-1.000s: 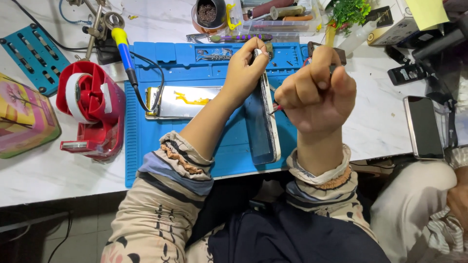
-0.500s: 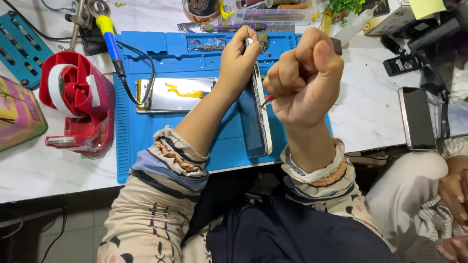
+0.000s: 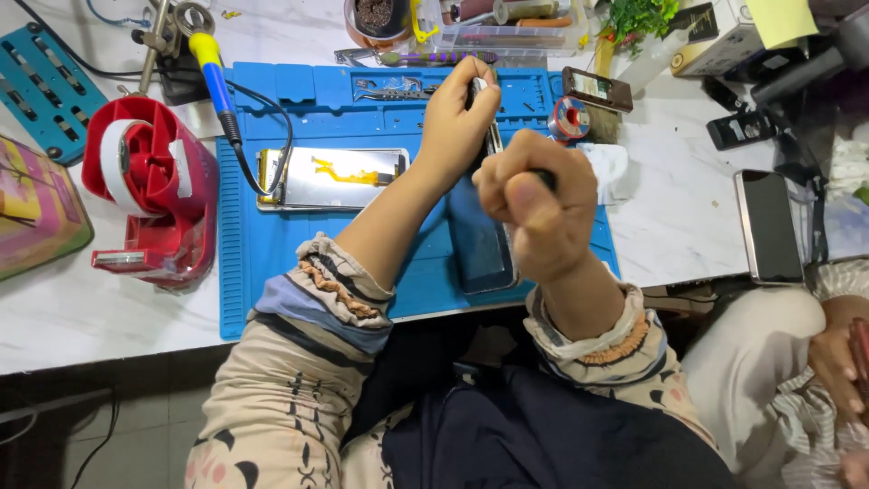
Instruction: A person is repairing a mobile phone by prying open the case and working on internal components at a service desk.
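My left hand (image 3: 460,116) grips the top end of a dark smartphone (image 3: 480,246), which is tilted on its edge on the blue work mat (image 3: 272,263). My right hand (image 3: 536,201) is a closed fist just over the phone's upper half, beside the left hand. It holds a small tool with a dark handle (image 3: 546,177), and the tip is hidden behind the fingers. A detached phone panel with a yellow flex cable (image 3: 330,177) lies flat on the mat to the left of my left forearm.
A red tape dispenser (image 3: 149,190) stands at the mat's left edge, with a yellow-and-blue soldering iron (image 3: 214,74) behind it. Another phone (image 3: 768,226) lies at the right on the white table. Tweezers, a solder reel (image 3: 570,118) and boxes crowd the back. Another person's hand (image 3: 837,358) is at the lower right.
My right fist has dropped and moved left, closer onto the phone, and the tool's red tip is now hidden. My left hand keeps its grip on the phone's top.
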